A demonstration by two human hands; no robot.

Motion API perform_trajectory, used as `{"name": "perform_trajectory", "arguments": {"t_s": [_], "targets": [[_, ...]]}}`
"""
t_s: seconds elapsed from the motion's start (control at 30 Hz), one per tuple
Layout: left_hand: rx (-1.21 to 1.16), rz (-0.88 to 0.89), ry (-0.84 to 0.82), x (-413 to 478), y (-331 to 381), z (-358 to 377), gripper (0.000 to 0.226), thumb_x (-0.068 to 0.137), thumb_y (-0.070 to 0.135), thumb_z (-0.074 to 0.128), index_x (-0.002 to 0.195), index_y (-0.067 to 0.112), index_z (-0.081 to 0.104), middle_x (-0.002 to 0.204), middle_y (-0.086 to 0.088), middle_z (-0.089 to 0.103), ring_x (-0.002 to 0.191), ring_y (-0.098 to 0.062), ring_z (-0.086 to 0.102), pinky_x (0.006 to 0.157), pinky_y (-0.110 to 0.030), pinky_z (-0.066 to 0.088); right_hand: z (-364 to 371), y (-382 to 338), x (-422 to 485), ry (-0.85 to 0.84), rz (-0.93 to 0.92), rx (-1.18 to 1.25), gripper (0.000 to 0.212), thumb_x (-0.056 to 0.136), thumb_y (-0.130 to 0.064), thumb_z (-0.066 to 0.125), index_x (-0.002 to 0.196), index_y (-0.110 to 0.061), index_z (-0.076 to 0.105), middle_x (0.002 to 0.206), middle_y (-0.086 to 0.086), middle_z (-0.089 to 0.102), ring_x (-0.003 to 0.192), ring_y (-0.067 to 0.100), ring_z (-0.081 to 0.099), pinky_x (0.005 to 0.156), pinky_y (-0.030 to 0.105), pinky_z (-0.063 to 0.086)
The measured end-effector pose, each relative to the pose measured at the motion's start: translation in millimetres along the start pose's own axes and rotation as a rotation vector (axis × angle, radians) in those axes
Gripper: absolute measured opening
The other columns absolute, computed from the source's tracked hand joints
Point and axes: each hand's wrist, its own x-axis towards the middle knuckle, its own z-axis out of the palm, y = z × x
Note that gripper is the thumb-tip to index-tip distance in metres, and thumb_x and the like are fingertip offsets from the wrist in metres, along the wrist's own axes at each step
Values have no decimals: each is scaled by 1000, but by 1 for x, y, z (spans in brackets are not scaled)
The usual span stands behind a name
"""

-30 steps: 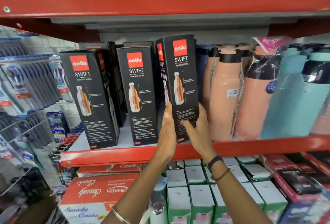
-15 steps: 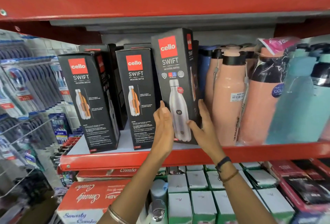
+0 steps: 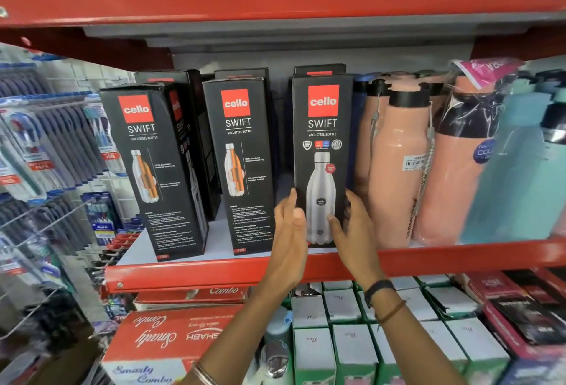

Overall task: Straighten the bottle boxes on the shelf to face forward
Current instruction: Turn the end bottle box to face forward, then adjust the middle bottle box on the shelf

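Three black Cello Swift bottle boxes stand in the front row of the red shelf [image 3: 196, 274]. The right box [image 3: 322, 139] shows its front face with a steel bottle picture. My left hand [image 3: 289, 231] presses its lower left edge and my right hand [image 3: 352, 225] its lower right edge. The middle box [image 3: 240, 164] shows a side panel with an orange cutaway bottle. The left box [image 3: 150, 170] is turned at an angle, also showing that panel. More black boxes stand behind them, mostly hidden.
Peach bottles [image 3: 401, 164] stand close against the right box, with teal bottles [image 3: 520, 170] further right. Toothbrush packs [image 3: 46, 145] hang on a rack at the left. Red combo boxes [image 3: 171, 338] and white-topped green boxes [image 3: 352, 338] fill the level below.
The right box has been turned from its side panel to its front face and set down upright on the shelf. Both hands stayed on its lower edges.
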Motion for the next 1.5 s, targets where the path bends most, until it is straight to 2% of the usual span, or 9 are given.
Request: {"name": "perform_trajectory", "arguments": {"t_s": [0.17,0.3,0.5,0.63,0.83,1.03,1.13,1.43,1.5], "targets": [[40,321,377,-18,6,-20,56,95,50,21,138,19,40,145,3,40,139,-8,33,115,-24,25,15,-37,-33,272,-170,43,49,88,-10,55,134,-12,40,138,7,41,130,15,41,111,21,31],[20,185,534,-10,-2,-51,57,92,51,19,145,30,22,157,6,18,145,-1,12,119,-33,10,41,-55,-41,9,-181,219,51,94,-19,50,142,-16,33,148,-2,37,139,7,33,113,25,29],[-218,-89,255,7,-22,-90,86,74,84,16,147,38,16,160,6,19,146,-8,20,122,-45,16,94,-65,-40,-339,55,110,72,96,-26,44,149,-21,-4,156,-10,5,149,12,3,121,32,7],[-222,-64,159,5,-3,-104,51,90,58,4,131,48,32,139,17,48,125,10,46,114,-32,34,103,-76,-26,-287,109,105,75,95,-26,46,150,-16,-5,161,3,10,148,17,11,111,22,10],[-219,-36,79,4,15,-121,62,92,57,0,141,38,33,150,13,31,132,-2,33,114,-39,23,106,-94,-9,-97,61,130,113,67,-46,78,149,-16,5,155,9,24,142,18,26,116,38,28],[-57,-133,143,18,2,-120,95,73,83,3,150,28,-4,162,4,-1,145,-8,0,122,-43,3,104,-84,-6,-188,114,269,99,71,-39,70,149,-32,10,158,-1,24,144,13,27,118,43,25],[-170,-86,68,15,-7,-121,91,76,79,7,151,29,2,162,9,3,141,3,5,123,-38,7,99,-80,-5,-260,108,232,78,91,-23,56,150,-31,6,162,-6,9,147,5,11,121,37,14],[-127,-41,9,5,-26,-122,100,61,92,16,143,35,21,145,24,31,126,24,27,107,-7,24,103,-61,-18,-191,84,131,67,90,-11,58,147,-20,25,153,4,36,139,14,34,116,43,30],[-113,-60,-7,2,-30,-121,99,63,92,16,145,37,17,151,22,24,132,20,22,113,-15,21,102,-62,-20,-176,91,110,65,89,-10,59,146,-17,27,151,5,38,132,9,34,114,35,32]]}}
